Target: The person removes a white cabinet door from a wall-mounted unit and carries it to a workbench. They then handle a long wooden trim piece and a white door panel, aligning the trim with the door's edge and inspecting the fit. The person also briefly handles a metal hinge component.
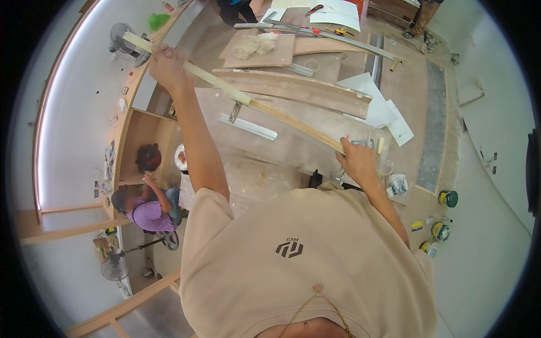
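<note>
A long narrow wooden strip (pixel 293 121) runs slantwise across the view, pale greenish white toward its far left part and bare wood toward its near right end. My left hand (pixel 167 67) is wrapped round the pale part, close to the far end, with the arm stretched out. At the other end, my right hand (pixel 360 162) has its fingers closed on the strip. A small metal bracket-like piece (pixel 235 112) shows at the strip's middle; I cannot tell whether it is attached. Below the strip lies a white channel piece (pixel 248 127) on the worktop.
Curved wooden boards (pixel 298 90) and a plywood sheet (pixel 284 53) with crumpled white material lie beyond the strip. White sheets (pixel 389 112) are at the right. A person in purple (pixel 151 214) sits at left by a cabinet (pixel 141 132). Several tubs (pixel 448 198) stand at right.
</note>
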Tool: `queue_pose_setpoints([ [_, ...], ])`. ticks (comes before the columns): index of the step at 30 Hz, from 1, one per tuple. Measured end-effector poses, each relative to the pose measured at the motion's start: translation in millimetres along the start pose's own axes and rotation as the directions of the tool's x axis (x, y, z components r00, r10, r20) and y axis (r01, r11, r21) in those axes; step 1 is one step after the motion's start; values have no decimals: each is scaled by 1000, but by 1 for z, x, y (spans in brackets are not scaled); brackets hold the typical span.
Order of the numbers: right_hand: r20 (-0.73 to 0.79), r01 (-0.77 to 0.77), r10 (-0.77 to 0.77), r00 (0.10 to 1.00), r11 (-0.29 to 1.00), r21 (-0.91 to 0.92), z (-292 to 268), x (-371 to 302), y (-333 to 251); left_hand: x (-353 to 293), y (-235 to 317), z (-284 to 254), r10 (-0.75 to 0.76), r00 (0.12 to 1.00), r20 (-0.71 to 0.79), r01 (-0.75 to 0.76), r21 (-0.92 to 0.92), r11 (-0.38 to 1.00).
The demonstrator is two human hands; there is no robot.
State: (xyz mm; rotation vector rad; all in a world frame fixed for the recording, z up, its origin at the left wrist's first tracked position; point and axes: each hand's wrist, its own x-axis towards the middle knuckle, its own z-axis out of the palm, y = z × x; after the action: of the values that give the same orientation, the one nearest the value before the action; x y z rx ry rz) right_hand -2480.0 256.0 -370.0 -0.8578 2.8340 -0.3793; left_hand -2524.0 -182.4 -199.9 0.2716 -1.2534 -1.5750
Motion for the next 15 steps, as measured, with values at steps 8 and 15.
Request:
queue_pose_setpoints([
  [8, 87, 94, -87, 992, 992, -83, 19, 47, 3, -20, -11, 28, -217, 950, 224, 223, 2, 975],
  [15, 71, 287, -291, 954, 956, 63, 6, 123, -60, -49, -17, 61, -274, 902, 333, 288, 8, 958],
])
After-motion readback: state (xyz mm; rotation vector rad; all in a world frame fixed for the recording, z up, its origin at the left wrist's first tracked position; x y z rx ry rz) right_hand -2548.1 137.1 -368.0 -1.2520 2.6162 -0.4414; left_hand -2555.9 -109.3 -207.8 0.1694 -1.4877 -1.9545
